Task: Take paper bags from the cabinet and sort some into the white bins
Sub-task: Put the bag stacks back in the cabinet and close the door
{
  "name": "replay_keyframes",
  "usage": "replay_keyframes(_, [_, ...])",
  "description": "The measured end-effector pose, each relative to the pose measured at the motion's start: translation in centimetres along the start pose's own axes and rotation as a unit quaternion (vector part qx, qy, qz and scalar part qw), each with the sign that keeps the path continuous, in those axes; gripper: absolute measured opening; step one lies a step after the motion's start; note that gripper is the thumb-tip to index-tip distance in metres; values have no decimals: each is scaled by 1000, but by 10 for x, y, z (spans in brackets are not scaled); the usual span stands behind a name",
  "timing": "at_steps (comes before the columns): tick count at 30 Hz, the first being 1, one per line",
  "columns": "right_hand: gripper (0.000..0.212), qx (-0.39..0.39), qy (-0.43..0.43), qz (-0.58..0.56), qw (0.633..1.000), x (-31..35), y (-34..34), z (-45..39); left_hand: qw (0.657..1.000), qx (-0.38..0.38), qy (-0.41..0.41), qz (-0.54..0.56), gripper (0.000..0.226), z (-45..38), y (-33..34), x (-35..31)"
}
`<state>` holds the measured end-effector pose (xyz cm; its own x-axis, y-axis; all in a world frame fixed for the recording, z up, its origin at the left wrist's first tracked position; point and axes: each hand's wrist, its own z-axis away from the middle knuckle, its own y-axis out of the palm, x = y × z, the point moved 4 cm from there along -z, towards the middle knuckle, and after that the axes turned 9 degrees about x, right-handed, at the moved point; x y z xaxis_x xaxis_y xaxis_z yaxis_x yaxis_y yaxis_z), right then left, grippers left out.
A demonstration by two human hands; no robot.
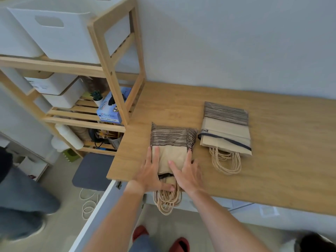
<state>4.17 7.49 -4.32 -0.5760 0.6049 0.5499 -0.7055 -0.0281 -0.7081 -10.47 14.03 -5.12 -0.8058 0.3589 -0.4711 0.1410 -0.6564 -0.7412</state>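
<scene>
A stack of brown paper bags with black stripes [171, 142] lies flat at the near left corner of the wooden table [281, 160], its rope handles hanging over the edge. My left hand [151, 171] presses on the stack's left side, thumb under the bag mouths. My right hand [187, 174] lies flat on its right side, fingers spread. A second stack of striped paper bags [226, 130] rests to the right, handles toward me. White bins [60, 33] sit on the wooden shelf unit's top level at the upper left.
The wooden shelf unit [116, 70] stands left of the table and holds smaller white boxes [54, 88], a blue glove box [112, 108] and a small plant. An open white cabinet door [101, 210] is below the table. Another person's legs [18, 197] stand at the left.
</scene>
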Motion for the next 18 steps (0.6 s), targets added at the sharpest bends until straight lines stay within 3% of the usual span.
replay_keyframes(5, [96,18,8,-35,999,-9,7,25,999,-9,7,-46,151,27,16,-6])
replay_keyframes(12, [99,45,36,-110,992,-22,13,86,999,-26,9,44,146,79,45,0])
replay_keyframes(16, [105,33,31,-95,994,-41,31,134,985,-2,18,173,150,121,76,1])
replay_keyframes(18, [108,36,43,-96,994,-55,48,156,964,-2,24,266,140,146,93,3])
